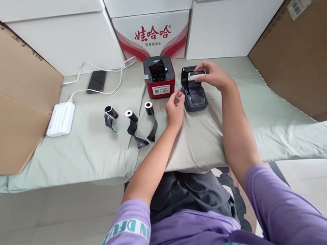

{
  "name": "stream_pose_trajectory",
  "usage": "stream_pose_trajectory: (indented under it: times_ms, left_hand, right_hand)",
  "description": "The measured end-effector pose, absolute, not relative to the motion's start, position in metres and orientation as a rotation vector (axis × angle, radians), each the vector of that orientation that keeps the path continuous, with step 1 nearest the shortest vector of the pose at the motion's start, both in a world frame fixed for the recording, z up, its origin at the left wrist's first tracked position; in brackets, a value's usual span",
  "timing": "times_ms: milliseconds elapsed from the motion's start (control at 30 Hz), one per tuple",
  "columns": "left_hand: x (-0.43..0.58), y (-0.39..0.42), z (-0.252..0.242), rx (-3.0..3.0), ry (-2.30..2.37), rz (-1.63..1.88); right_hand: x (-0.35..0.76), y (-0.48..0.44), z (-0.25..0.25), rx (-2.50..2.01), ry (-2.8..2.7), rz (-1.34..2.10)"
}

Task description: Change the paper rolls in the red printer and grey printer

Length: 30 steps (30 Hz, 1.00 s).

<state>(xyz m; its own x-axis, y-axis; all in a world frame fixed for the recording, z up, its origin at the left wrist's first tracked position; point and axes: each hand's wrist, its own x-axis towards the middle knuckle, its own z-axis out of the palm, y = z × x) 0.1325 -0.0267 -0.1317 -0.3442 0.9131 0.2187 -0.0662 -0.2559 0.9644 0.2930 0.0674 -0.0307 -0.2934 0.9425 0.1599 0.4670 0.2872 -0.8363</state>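
My right hand [214,75] grips a small paper roll [195,75], dark with a white side showing, over a dark label printer [196,102] whose lid stands up. A dark strip [196,92] hangs from the roll across the printer's front. My left hand [175,109] is at the printer's left side, its fingers slightly curled and apart; contact with the casing is hard to make out. Left of it lie a black paper roll [149,108], a second roll [131,116] and a third roll [111,112], each with a loose dark tail.
Behind my left hand stands a red and black printer [159,76]. A white power bank [61,119] with a white cable and a black phone [97,81] lie farther left. Cardboard boxes [3,91] flank the cloth-covered surface [98,146]; white boxes [154,35] line the back.
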Motion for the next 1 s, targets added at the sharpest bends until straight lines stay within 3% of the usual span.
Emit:
stream_pose_trajectory:
  times_ms: [400, 867, 1000]
  left_hand:
    - [0.135, -0.028, -0.131, 1.173, 1.239, 1.690]
    - [0.134, -0.029, -0.131, 1.200, 1.255, 1.670]
    - [0.133, -0.029, -0.132, 1.192, 1.244, 1.655]
  right_hand:
    - [0.287, 0.079, -0.043, -1.324, -2.130, 0.930]
    - [0.270, 0.074, -0.047, -1.576, -2.498, 0.604]
    - [0.271, 0.075, -0.043, -1.598, -2.480, 0.656]
